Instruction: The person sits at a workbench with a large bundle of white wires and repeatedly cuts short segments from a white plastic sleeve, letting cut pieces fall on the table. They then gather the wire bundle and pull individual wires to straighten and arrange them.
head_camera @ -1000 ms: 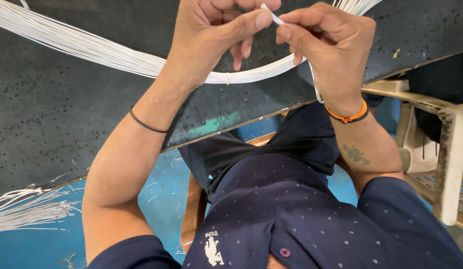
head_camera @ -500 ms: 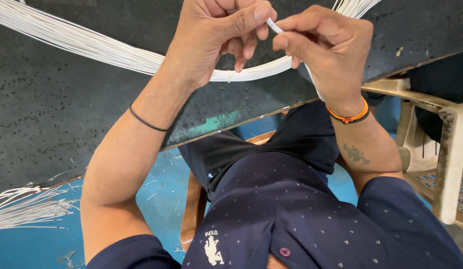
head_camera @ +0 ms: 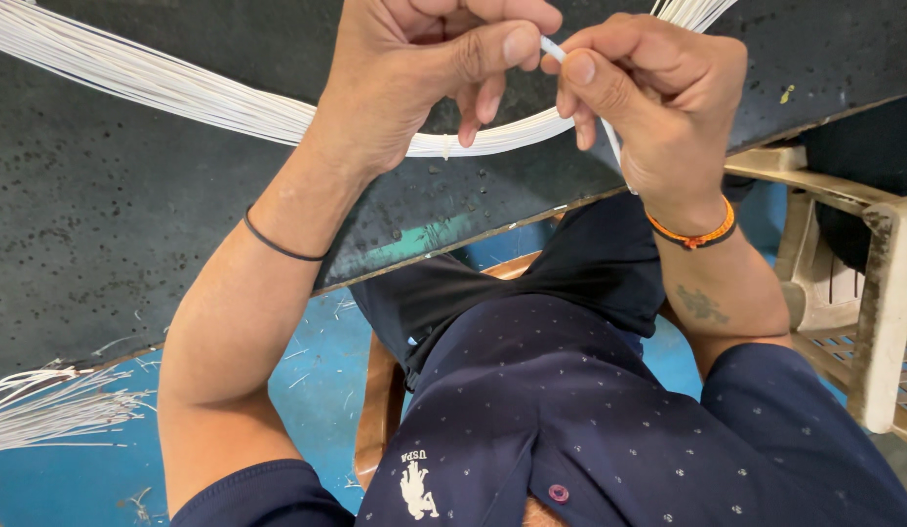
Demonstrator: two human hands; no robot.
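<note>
A thin white wire is pinched between my two hands above a dark worktable. My left hand grips one end between thumb and fingers. My right hand holds the same wire, which runs down past the palm toward my wrist. A long bundle of white wires lies across the table from the upper left, curving under both hands and up to the top right. A black band circles my left wrist and an orange one my right.
I sit on a wooden stool over a blue floor. Cut white wire pieces lie on the floor at the left. A worn plastic chair stands at the right, close to my elbow.
Both hands have shifted slightly up and to the right, staying pinched on the wire. The bundle on the table has not moved.
</note>
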